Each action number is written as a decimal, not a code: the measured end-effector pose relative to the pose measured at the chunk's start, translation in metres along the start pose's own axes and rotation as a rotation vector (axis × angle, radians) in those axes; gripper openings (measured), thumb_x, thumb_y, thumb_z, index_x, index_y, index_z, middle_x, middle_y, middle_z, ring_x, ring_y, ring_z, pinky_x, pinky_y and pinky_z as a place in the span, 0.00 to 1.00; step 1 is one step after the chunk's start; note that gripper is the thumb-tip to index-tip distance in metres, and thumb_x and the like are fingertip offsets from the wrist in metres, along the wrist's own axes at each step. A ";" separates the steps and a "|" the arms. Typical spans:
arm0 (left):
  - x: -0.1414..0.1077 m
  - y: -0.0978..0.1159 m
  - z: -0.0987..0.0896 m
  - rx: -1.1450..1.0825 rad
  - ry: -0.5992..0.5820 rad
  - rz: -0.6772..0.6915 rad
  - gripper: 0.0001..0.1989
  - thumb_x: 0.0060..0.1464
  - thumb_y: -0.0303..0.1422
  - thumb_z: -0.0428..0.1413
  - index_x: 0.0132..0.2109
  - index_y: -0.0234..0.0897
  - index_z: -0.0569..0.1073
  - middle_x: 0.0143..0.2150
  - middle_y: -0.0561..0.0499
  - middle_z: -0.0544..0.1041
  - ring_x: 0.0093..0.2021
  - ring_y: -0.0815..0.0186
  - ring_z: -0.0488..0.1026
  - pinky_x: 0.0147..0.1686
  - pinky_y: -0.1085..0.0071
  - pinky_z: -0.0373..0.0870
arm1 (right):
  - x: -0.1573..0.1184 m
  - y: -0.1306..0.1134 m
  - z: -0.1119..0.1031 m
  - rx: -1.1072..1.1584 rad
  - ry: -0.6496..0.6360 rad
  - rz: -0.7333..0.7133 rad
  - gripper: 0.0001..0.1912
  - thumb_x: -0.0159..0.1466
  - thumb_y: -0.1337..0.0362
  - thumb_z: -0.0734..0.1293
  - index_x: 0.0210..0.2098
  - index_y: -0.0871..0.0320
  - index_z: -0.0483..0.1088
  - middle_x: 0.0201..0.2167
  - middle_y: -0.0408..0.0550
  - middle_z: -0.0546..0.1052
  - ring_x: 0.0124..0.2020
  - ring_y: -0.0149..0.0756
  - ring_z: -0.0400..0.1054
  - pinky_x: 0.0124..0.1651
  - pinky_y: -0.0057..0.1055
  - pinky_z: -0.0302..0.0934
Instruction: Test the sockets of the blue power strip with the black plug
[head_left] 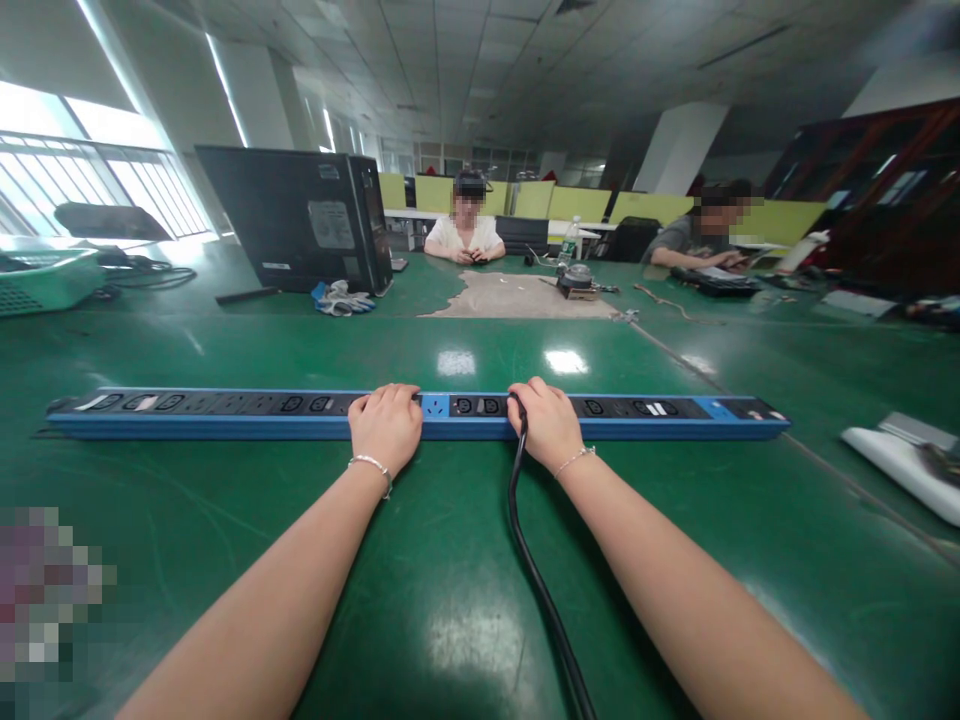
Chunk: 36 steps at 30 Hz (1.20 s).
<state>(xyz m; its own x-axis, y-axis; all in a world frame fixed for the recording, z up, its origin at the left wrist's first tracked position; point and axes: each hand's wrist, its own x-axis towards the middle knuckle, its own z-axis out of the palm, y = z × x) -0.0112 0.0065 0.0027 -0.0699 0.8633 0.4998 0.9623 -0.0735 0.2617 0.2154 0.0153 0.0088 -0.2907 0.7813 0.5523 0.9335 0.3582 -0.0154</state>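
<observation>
A long blue power strip with black sockets lies crosswise on the green table. My left hand is wrapped over the strip left of its middle, beside a blue socket section. Right of the middle, my right hand holds the end of a black cable at the strip's sockets. Its fingers cover the plug, so how far it sits in a socket cannot be seen. From there the cable runs down toward the bottom edge.
A black computer case stands at the back left, with gloves beside it and a green basket farther left. Two people sit across the table. A white device lies at the right; a bottle stands behind.
</observation>
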 end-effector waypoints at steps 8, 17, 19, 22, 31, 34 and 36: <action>0.000 -0.002 0.001 0.004 0.008 0.017 0.17 0.57 0.32 0.42 0.46 0.44 0.73 0.47 0.51 0.77 0.52 0.62 0.68 0.50 0.60 0.54 | -0.009 -0.006 0.014 0.112 0.118 0.189 0.17 0.65 0.58 0.58 0.50 0.55 0.68 0.42 0.50 0.74 0.39 0.38 0.69 0.43 0.32 0.58; 0.000 -0.002 0.003 0.004 0.019 0.009 0.17 0.57 0.32 0.42 0.46 0.44 0.73 0.47 0.51 0.77 0.52 0.61 0.68 0.50 0.59 0.53 | -0.010 -0.009 0.021 0.126 0.201 0.261 0.17 0.62 0.57 0.60 0.45 0.59 0.71 0.47 0.51 0.76 0.52 0.43 0.66 0.54 0.38 0.53; 0.000 -0.002 0.003 0.005 0.021 0.012 0.17 0.57 0.32 0.42 0.46 0.43 0.73 0.47 0.51 0.77 0.52 0.61 0.68 0.50 0.59 0.53 | -0.010 -0.007 0.021 0.120 0.179 0.243 0.18 0.63 0.57 0.60 0.45 0.60 0.71 0.48 0.52 0.75 0.53 0.43 0.65 0.55 0.38 0.53; -0.001 -0.002 0.002 0.007 0.018 0.021 0.17 0.57 0.32 0.41 0.46 0.43 0.73 0.47 0.51 0.77 0.52 0.61 0.68 0.50 0.59 0.54 | -0.010 -0.007 0.021 0.111 0.165 0.241 0.17 0.63 0.57 0.60 0.45 0.60 0.71 0.48 0.51 0.75 0.54 0.43 0.65 0.55 0.38 0.53; -0.002 -0.003 0.002 0.052 -0.012 0.079 0.19 0.60 0.34 0.38 0.50 0.42 0.71 0.51 0.49 0.75 0.55 0.61 0.67 0.54 0.57 0.54 | -0.009 -0.010 0.018 0.125 0.145 0.267 0.17 0.63 0.57 0.60 0.45 0.59 0.71 0.47 0.51 0.76 0.53 0.42 0.66 0.55 0.38 0.52; -0.003 -0.001 0.003 0.090 -0.049 0.166 0.22 0.61 0.38 0.37 0.54 0.40 0.68 0.57 0.47 0.71 0.59 0.59 0.63 0.58 0.55 0.50 | -0.010 -0.011 0.018 0.129 0.147 0.282 0.17 0.63 0.56 0.60 0.46 0.59 0.71 0.46 0.51 0.76 0.53 0.43 0.66 0.54 0.38 0.52; -0.003 0.000 0.003 0.097 -0.101 0.225 0.24 0.62 0.42 0.36 0.57 0.40 0.66 0.59 0.48 0.68 0.61 0.59 0.60 0.59 0.54 0.49 | -0.010 -0.012 0.018 0.132 0.150 0.286 0.17 0.64 0.56 0.59 0.46 0.59 0.71 0.46 0.52 0.76 0.52 0.43 0.66 0.54 0.38 0.52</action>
<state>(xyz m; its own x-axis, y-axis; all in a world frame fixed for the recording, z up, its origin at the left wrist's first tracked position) -0.0100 0.0054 -0.0014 0.1703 0.8766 0.4501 0.9717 -0.2253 0.0710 0.2036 0.0128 -0.0116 0.0226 0.7791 0.6265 0.9348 0.2057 -0.2895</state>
